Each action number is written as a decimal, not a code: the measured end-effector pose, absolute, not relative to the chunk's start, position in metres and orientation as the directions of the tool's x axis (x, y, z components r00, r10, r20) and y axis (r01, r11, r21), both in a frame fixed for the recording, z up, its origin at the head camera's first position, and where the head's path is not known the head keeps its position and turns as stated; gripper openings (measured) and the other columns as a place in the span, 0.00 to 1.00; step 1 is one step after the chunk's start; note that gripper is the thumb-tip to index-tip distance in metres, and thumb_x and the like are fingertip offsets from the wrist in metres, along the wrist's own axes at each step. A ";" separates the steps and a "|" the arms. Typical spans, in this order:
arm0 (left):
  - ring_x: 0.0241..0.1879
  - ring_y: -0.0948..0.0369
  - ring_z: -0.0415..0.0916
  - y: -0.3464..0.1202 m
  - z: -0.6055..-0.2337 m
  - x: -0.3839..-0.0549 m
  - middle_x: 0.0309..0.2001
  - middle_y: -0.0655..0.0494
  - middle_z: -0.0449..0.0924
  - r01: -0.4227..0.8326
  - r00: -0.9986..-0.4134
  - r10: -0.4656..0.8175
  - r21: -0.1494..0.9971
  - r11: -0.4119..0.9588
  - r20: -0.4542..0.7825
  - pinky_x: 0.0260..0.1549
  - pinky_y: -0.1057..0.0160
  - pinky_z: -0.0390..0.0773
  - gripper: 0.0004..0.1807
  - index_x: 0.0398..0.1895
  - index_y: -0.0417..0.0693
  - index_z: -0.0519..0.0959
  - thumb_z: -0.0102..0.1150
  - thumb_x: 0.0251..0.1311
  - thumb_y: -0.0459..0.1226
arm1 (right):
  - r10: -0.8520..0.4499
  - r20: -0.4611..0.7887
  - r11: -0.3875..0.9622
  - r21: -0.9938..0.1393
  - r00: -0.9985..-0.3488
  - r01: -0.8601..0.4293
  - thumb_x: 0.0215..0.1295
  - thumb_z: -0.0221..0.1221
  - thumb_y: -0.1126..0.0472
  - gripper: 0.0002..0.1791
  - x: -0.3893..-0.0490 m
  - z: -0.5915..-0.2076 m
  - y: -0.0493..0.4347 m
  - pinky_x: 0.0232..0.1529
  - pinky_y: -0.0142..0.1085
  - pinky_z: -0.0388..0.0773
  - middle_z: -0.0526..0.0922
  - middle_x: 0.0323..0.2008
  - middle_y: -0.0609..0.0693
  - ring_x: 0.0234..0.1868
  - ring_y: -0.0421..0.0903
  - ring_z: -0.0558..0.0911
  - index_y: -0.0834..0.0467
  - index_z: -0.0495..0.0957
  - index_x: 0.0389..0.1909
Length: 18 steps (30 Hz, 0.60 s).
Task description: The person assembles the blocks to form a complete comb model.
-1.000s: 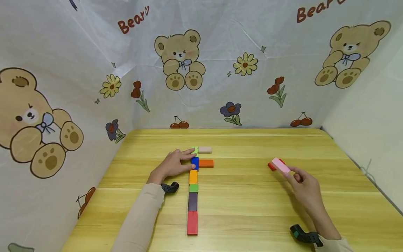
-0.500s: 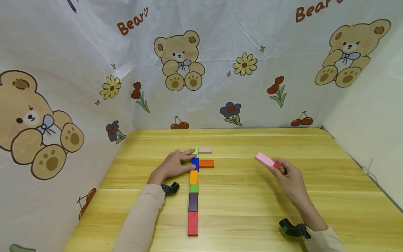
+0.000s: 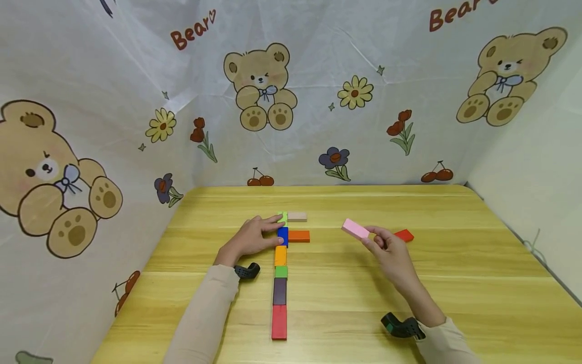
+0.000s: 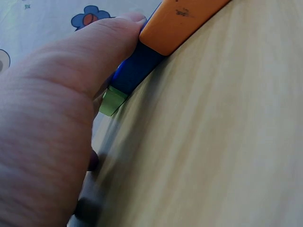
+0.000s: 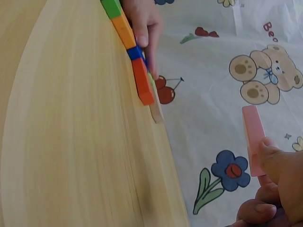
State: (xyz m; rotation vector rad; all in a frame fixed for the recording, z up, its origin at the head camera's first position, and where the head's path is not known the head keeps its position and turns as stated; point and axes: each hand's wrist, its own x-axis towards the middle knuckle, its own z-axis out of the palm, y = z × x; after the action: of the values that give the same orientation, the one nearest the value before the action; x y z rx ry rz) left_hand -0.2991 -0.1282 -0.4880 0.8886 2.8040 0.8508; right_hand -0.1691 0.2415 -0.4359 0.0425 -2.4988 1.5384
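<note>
My right hand [image 3: 392,254] pinches a pink block [image 3: 354,229] by one end between thumb and fingers, raised over the table. In the right wrist view the pink block [image 5: 253,137] appears beyond the thumb. My left hand [image 3: 247,237] lies on the far part of a line of coloured blocks. Its thumb touches the blue block [image 3: 284,233], and its fingertips rest on the light green block [image 3: 283,223]. An orange-red block [image 3: 299,236] juts right from the blue one. A beige block [image 3: 297,217] juts right from the light green one.
Nearer in the line are yellow-orange [image 3: 281,256], green [image 3: 281,272], dark purple [image 3: 280,291] and red [image 3: 279,322] blocks. A separate red block [image 3: 404,235] lies on the wooden table [image 3: 345,298] behind my right hand. A bear-print cloth [image 3: 309,141] hangs behind the table.
My right hand has carried the pink block leftward, away from the separate red block, which stays on the table. The left hand and the line of blocks have not moved.
</note>
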 end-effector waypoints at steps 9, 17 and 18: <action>0.49 0.62 0.66 -0.128 -0.487 -0.300 0.75 0.79 0.59 0.506 -0.829 0.551 0.545 0.668 0.095 0.64 0.51 0.61 0.35 0.70 0.74 0.70 0.56 0.60 0.68 | 0.065 0.154 0.360 -0.925 -0.986 -0.121 0.71 0.60 0.58 0.17 -0.179 -0.429 0.213 0.22 0.31 0.56 0.60 0.31 0.51 0.26 0.39 0.58 0.60 0.78 0.57; 0.47 0.64 0.66 -0.128 -0.487 -0.299 0.75 0.78 0.59 0.514 -0.826 0.554 0.534 0.672 0.098 0.62 0.52 0.61 0.35 0.70 0.73 0.70 0.56 0.60 0.68 | 0.025 0.125 0.304 -0.946 -0.992 -0.111 0.72 0.60 0.60 0.16 -0.186 -0.431 0.187 0.23 0.30 0.57 0.60 0.31 0.52 0.27 0.40 0.59 0.61 0.78 0.57; 0.45 0.64 0.65 -0.128 -0.487 -0.299 0.75 0.78 0.59 0.514 -0.827 0.554 0.533 0.672 0.099 0.60 0.53 0.62 0.35 0.70 0.73 0.70 0.56 0.60 0.68 | 0.020 0.121 0.299 -0.948 -0.992 -0.110 0.72 0.60 0.60 0.16 -0.186 -0.432 0.184 0.24 0.30 0.56 0.60 0.31 0.51 0.27 0.40 0.59 0.60 0.78 0.56</action>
State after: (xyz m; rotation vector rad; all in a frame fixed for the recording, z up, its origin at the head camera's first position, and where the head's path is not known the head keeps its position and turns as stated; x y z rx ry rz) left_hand -0.2994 -0.1278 -0.4874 0.8979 2.8073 0.8613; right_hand -0.1864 0.1837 -0.4315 0.0849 -2.4412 1.7955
